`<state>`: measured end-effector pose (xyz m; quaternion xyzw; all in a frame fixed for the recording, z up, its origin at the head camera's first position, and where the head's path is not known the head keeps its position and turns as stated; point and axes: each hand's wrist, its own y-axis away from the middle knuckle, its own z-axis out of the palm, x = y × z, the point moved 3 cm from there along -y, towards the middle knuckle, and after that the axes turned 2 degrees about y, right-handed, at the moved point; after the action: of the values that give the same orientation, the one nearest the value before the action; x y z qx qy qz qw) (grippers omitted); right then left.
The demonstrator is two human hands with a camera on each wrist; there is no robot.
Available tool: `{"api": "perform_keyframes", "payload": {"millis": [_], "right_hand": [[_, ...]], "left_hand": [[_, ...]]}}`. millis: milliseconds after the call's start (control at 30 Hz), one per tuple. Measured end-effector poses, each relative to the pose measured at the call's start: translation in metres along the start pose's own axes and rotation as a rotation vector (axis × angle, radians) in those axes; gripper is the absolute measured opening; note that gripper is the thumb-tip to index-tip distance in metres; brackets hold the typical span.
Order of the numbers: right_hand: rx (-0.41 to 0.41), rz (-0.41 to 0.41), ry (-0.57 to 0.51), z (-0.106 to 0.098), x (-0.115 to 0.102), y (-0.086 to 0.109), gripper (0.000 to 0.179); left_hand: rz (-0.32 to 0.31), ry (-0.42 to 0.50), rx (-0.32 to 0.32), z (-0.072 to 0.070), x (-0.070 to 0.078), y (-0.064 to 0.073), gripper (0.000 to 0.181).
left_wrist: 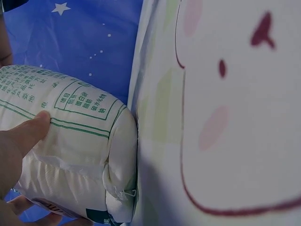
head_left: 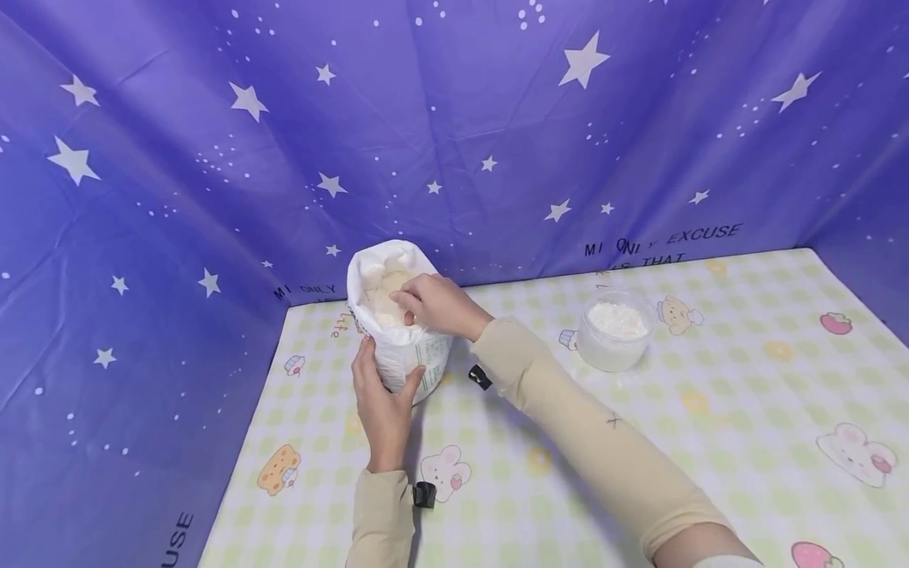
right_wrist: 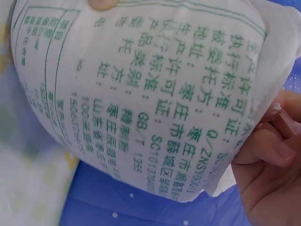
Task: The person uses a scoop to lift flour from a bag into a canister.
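Observation:
A white cloth-like flour bag (head_left: pixel 412 359) with green print stands at the back left of the table, its mouth rolled open. Pale flour (head_left: pixel 383 298) shows inside. My left hand (head_left: pixel 383 402) grips the bag low at its near side, thumb on the printed face (left_wrist: pixel 70 110) and fingers round the other side. Over the bag's mouth, my right hand (head_left: pixel 436 304) reaches in with curled fingers at the flour. White flour clings to a fingertip in the right wrist view, where that hand (right_wrist: pixel 268 155) shows beside the bag's rim; I cannot tell whether it holds anything.
To the right stands a clear round tub (head_left: pixel 614 351) with white flour (head_left: pixel 618 319) in it. A checked cloth (head_left: pixel 497 489) with cartoon prints covers the table. Blue star-printed curtains (head_left: pixel 398 142) hang close behind the bag and along both sides.

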<state>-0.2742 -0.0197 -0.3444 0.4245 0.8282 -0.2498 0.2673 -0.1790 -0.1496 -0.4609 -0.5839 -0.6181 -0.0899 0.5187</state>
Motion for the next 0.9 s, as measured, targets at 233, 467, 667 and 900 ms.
{"api": "perform_keyframes", "payload": {"millis": [233, 467, 667, 900], "right_hand": [[-0.030, -0.007, -0.075, -0.003, 0.003, 0.008, 0.035], [-0.076, -0.042, -0.162, -0.017, 0.005, 0.008, 0.036], [-0.109, -0.002, -0.187, -0.013, 0.002, 0.004, 0.034], [-0.112, 0.041, -0.196, -0.006, 0.000, 0.003, 0.033]], "left_hand": [[-0.014, -0.012, -0.011, 0.000, -0.001, 0.005, 0.088], [-0.012, -0.014, 0.004, 0.001, -0.002, 0.001, 0.089], [-0.014, -0.006, 0.008, 0.000, 0.000, 0.000, 0.089], [-0.013, -0.006, 0.018, -0.001, 0.000, 0.001, 0.089]]}}
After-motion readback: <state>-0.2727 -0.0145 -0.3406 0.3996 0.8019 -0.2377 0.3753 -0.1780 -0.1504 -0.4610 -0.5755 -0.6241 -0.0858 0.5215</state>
